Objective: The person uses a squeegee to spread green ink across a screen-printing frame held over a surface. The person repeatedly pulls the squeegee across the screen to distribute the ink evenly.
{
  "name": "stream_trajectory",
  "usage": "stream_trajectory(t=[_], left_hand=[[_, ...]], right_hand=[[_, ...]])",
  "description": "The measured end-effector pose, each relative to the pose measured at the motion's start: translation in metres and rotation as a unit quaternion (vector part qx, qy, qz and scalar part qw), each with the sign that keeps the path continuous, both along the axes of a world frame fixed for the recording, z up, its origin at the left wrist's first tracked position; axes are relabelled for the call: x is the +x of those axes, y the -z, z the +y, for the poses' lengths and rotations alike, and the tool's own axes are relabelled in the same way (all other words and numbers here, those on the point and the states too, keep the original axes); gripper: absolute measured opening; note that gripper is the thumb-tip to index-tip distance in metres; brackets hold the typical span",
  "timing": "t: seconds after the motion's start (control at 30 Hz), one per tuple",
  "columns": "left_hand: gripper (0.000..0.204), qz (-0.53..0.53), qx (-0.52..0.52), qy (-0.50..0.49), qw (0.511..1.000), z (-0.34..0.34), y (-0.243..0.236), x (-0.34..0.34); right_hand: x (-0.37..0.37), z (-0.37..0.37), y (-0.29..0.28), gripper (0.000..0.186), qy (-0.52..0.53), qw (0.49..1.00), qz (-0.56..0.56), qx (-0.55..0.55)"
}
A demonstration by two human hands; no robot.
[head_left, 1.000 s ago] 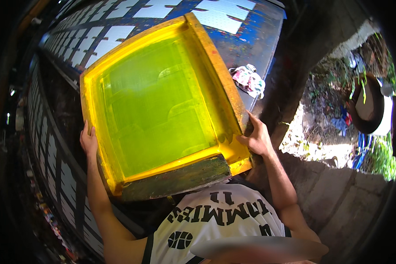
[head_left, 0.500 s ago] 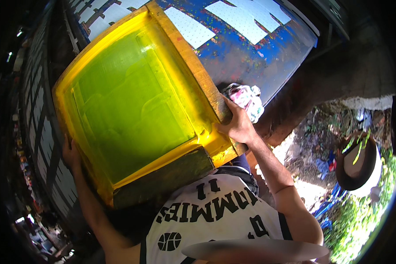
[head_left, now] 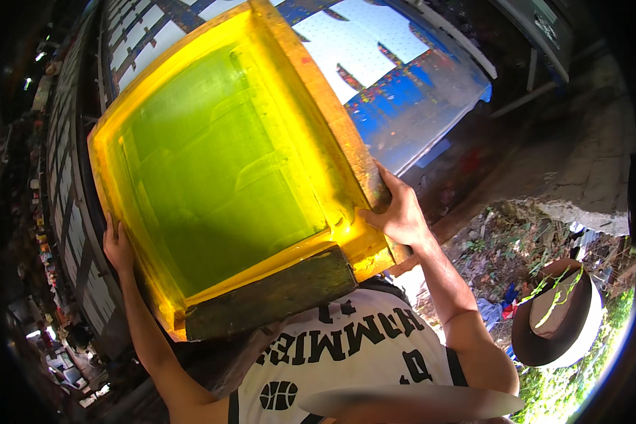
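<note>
A screen-printing frame [head_left: 332, 124] with wooden sides is held tilted before my body. Bright yellow ink coats its inner edges, and its mesh [head_left: 198, 169] looks yellow-green. My right hand [head_left: 401, 215] grips the near right corner, thumb over the inner edge and fingers along the outer side. My left hand [head_left: 118, 244] is closed against the left side; its fingertips show at the edge, the rest of its grip is partly hidden. Along the near side of the frame lies a dark, stained board [head_left: 272, 293].
A long blue table [head_left: 420, 106], specked with paint, runs beyond the frame, with white dotted pieces [head_left: 357, 42] laid on it. Another row of white pieces [head_left: 74, 226] lies on a dark table at left. A round, dark-rimmed tub [head_left: 555, 318] stands at right near plants and rubble.
The frame has moved along the table with my hands still on it, shifting slightly right and down in view. The crumpled rag beside my right hand is no longer visible.
</note>
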State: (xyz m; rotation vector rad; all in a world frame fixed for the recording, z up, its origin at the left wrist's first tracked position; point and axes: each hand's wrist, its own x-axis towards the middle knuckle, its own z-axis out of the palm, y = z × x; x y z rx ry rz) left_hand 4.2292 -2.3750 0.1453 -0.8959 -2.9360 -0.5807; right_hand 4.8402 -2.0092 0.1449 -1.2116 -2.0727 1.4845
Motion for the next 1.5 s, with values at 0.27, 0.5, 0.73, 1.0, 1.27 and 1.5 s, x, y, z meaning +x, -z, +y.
stream_trajectory(t=[0.27,0.5,0.73,1.0,1.27,1.5], left_hand=[[0.048,-0.029,0.075,0.114,0.990,0.230,0.046,0.055],[0.054,0.014,0.079,0.182,0.980,0.436,0.065,0.142],[0.053,0.002,0.112,0.206,0.972,0.634,0.022,0.239],[0.052,-0.018,0.144,0.232,0.962,0.837,-0.018,0.326],[0.052,-0.023,0.105,0.219,0.970,0.922,-0.004,0.365],[0.052,0.008,0.100,0.119,0.988,0.930,0.013,0.424]], right_hand=[[0.114,0.043,-0.037,0.087,0.146,0.988,0.056,0.004],[0.210,0.103,-0.065,0.083,0.228,0.971,0.041,0.056],[0.299,0.246,-0.100,0.093,0.259,0.957,-0.014,0.133],[0.373,0.420,-0.140,0.091,0.298,0.941,-0.037,0.156],[0.428,0.543,-0.123,0.085,0.242,0.962,0.000,0.130],[0.467,0.690,-0.076,0.085,0.182,0.964,-0.060,0.184]])
